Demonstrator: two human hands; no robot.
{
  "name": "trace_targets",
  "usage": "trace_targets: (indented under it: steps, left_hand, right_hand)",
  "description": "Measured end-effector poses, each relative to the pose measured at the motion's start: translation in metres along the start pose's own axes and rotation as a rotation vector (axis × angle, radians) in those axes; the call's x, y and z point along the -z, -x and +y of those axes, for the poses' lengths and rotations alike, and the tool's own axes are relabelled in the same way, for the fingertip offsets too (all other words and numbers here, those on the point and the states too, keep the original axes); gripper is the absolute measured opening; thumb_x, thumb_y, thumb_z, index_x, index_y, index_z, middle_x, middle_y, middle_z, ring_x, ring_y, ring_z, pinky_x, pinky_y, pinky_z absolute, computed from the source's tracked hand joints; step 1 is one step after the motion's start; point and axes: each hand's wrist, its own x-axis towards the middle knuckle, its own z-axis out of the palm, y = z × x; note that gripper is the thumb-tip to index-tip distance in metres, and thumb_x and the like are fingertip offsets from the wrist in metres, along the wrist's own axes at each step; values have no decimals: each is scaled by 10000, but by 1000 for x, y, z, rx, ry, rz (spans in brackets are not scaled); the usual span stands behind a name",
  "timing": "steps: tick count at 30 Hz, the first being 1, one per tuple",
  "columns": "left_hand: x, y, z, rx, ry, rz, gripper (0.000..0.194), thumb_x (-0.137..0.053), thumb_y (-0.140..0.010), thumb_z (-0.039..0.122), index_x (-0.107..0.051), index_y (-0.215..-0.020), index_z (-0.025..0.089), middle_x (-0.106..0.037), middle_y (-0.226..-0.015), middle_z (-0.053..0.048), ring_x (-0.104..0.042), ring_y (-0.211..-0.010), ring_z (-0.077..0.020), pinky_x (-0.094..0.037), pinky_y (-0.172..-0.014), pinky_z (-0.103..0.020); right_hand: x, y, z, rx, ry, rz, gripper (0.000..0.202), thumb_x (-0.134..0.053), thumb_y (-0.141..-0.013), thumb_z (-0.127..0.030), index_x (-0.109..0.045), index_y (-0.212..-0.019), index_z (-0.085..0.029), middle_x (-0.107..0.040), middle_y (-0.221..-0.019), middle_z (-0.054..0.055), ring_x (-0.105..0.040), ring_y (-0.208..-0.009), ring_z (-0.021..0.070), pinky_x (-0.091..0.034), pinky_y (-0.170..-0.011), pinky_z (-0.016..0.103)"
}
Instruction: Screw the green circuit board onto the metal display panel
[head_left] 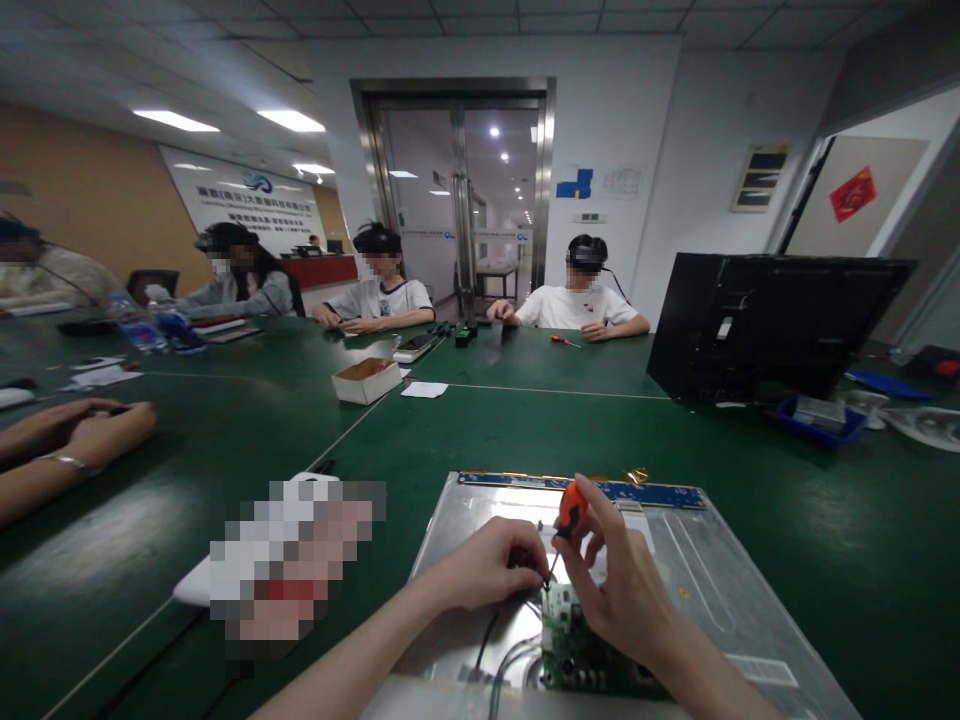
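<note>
My right hand (pixel 626 570) grips an orange and black screwdriver (pixel 572 508) by its handle, the shaft slanting down to the left. Its tip meets the upper left corner of a green circuit board (pixel 566 640). Beside the tip, my left hand (pixel 499 560) is closed with thumb and finger pinched at that corner; what they hold, if anything, is hidden. Under the board lies a large silvery metal panel (pixel 720 570) with a blue circuit strip (pixel 510 483) along its far edge. Dark cables (pixel 510 660) run over the panel to the left of the board.
A black monitor (pixel 772 330) stands at the right, near a blue tray (pixel 821 425). A small open box (pixel 366 382) sits mid-table. To my left are a blurred-out object (pixel 292 570) and another person's hands (pixel 105 435). Several people sit around the green table (pixel 555 425).
</note>
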Motion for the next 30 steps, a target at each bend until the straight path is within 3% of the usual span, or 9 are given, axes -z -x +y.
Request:
trace_targets:
  steps: [10, 18, 30]
  left_hand:
    - [-1, -1, -4, -6, 33, 14, 128, -620, -684, 40, -635, -730, 158, -616, -760, 7, -575, -728, -160, -474, -705, -254]
    - [-3, -1, -9, -7, 65, 2, 134, -615, -703, 37, -655, -772, 144, -636, -769, -4, -595, -735, -169, -478, -693, -266]
    - [-1, -1, -6, -9, 23, 3, 143, -604, -706, 23, -638, -753, 154, -633, -778, 3, -598, -761, -167, -484, -723, -260]
  right_hand:
    - [-1, -4, -1, 34, 72, 47, 540, -455, -990, -285, -228, -1476, -229, -626, -709, -8, -562, -468, 145, -477, -440, 258]
    - [1, -3, -2, 20, -32, -15, 600, -435, -952, -175, -203, -1504, -218, -685, -849, 63, -632, -575, 166, -506, -470, 268]
    - [0, -5, -4, 37, 52, 44, 537, -460, -980, -247, -244, -1472, -245, -627, -754, -6, -563, -490, 136, -473, -441, 254]
